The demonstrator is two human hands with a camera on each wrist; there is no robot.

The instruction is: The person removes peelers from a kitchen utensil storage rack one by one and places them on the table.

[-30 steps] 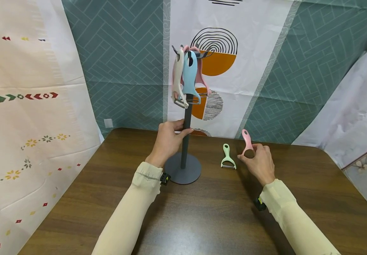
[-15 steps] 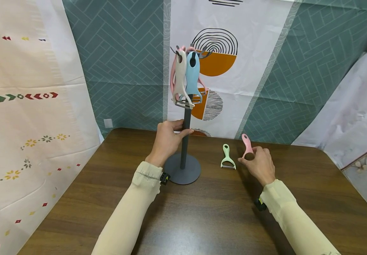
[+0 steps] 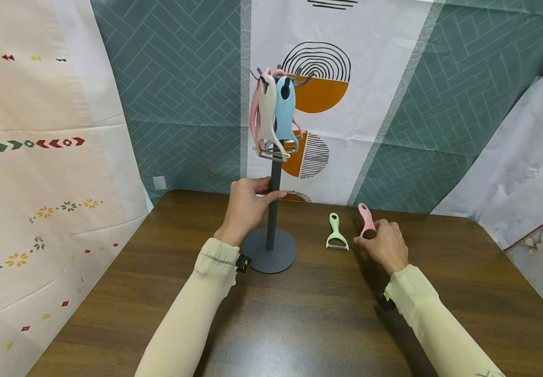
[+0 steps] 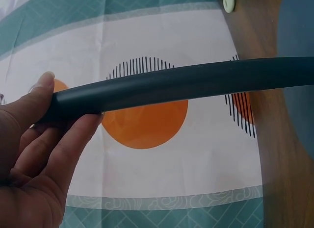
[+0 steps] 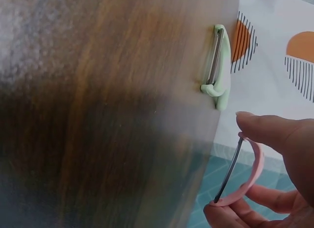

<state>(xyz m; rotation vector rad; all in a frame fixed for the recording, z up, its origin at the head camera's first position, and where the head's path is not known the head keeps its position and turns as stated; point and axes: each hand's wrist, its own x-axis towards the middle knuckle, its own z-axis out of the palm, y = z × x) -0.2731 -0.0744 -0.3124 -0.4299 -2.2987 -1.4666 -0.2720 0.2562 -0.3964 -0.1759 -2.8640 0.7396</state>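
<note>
Nearest you, both cream sleeves [image 3: 429, 314] reach forward over the brown wooden table [image 3: 299, 324]. Your right hand [image 3: 389, 247] pinches the pink peeler [image 3: 365, 217] by its head, thumb at one end of the blade and fingers at the other, with its handle pointing away from you (whether it touches the table, you cannot tell). Just to the left of that hand, between your two hands, the green peeler [image 3: 334, 224] lies on the table, handle also away from you. Farther left stands the dark stand [image 3: 271, 235] on its round base; your left hand [image 3: 244, 209] grips its pole between thumb and fingers. Above that hand hang the white peeler [image 3: 267, 112] and the blue peeler [image 3: 284, 118], pink ones partly hidden behind them. Beyond is the patterned cloth [image 3: 191, 120].
</note>
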